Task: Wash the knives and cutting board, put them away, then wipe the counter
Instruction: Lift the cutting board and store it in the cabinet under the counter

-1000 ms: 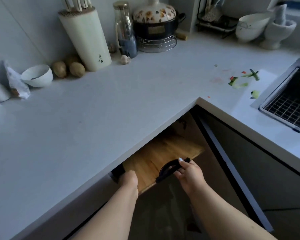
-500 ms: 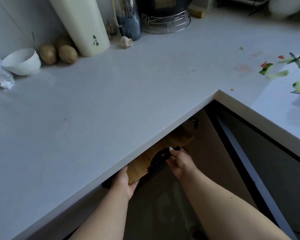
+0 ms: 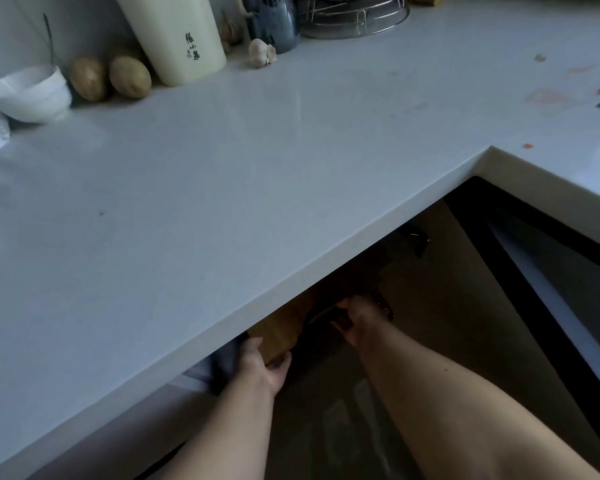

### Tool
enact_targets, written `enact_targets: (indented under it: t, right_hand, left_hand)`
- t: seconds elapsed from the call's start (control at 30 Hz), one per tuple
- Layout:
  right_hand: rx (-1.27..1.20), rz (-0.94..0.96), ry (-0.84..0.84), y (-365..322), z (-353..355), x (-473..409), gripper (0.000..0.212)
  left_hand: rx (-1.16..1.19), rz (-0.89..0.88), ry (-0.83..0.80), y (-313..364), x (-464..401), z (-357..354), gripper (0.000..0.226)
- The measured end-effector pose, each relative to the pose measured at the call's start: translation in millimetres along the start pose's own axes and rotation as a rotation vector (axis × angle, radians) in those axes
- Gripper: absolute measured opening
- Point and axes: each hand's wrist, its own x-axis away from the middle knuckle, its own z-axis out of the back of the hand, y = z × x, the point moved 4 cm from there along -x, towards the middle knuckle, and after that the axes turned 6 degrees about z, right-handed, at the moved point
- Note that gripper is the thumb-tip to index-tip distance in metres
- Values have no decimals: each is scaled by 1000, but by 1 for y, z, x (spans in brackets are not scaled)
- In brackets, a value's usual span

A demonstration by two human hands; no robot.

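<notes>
Board slid further under counter — mostly hidden; both hands' grip on it.

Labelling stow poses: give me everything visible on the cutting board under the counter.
The cutting board looks like light brown wood; only a small corner shows below the counter edge, the rest hidden in the dark cabinet. A black curved handle sits at its near end. The left hand holds the lower corner; the right hand grips the handle. Its tilt cannot be judged.

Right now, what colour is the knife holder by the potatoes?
Cream, with dark lettering on the knife holder; head view.
</notes>
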Motion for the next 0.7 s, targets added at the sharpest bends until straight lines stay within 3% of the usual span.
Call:
enact_targets:
  t: [0.1,0.3,0.47,0.7]
  right_hand:
    - [-18,-17,-6,-1,-2,-13,16]
    - [23,-2,-47,-1,-4,-14,37]
    - [99,63,-37,-3,-1,10,29]
    - [257,141,20,-27,18,81,17]
  left_hand:
    - [31,-48,-16,1,-17,-5,45]
    - [18,-81,-49,4,-28,-9,44]
    - [-59,-31,-99,2,-1,-15,51]
    - [-275,47,-202,-18,100,-24,66]
